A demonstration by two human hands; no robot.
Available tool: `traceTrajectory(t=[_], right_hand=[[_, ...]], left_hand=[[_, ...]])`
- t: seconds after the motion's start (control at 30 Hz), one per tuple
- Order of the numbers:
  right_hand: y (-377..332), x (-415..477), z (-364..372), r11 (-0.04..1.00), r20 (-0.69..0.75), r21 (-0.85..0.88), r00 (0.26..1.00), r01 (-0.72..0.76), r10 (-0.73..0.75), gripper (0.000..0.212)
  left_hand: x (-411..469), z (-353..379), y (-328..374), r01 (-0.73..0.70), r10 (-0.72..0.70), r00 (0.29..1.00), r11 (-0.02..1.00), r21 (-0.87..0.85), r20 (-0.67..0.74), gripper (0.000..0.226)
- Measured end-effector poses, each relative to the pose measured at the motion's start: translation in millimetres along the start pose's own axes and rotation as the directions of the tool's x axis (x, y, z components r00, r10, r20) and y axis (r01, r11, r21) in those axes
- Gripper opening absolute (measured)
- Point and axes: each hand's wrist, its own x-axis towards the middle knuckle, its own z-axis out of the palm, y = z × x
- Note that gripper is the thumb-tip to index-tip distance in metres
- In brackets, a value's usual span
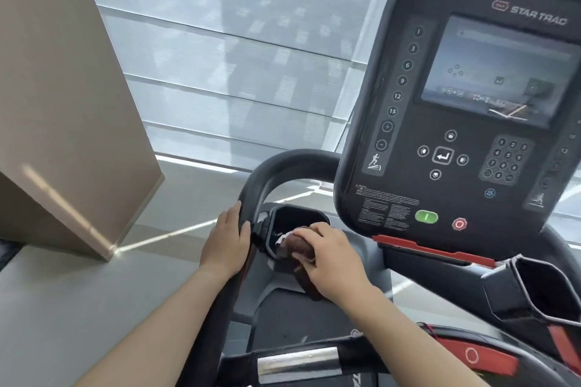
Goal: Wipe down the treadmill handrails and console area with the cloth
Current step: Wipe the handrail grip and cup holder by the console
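Nearest, a shiny metal grip sensor (298, 361). The right hand (333, 258) bunches a soft, limp dark-brown cloth (301, 248), fingers closed, at the black cupholder (295, 223); left hand (224, 239) clasps the black curved handrail (261, 179).
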Motion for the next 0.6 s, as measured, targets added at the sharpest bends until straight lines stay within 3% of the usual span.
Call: traceTrajectory(t=[0.3,0.6], right_hand=[[8,-57,-42,0.981,-0.114,0.118,0.983,0.154,-0.141,0.038],[10,-111,-62,0.943,-0.055,0.179,0.96,0.279,-0.274,0.04]], left_hand=[[-50,1,-9,-0.057,0.066,0.996,0.99,0.131,-0.063,0.052],[-124,7,-5,0.092,-0.056,0.988,0.96,0.263,-0.141,0.055]])
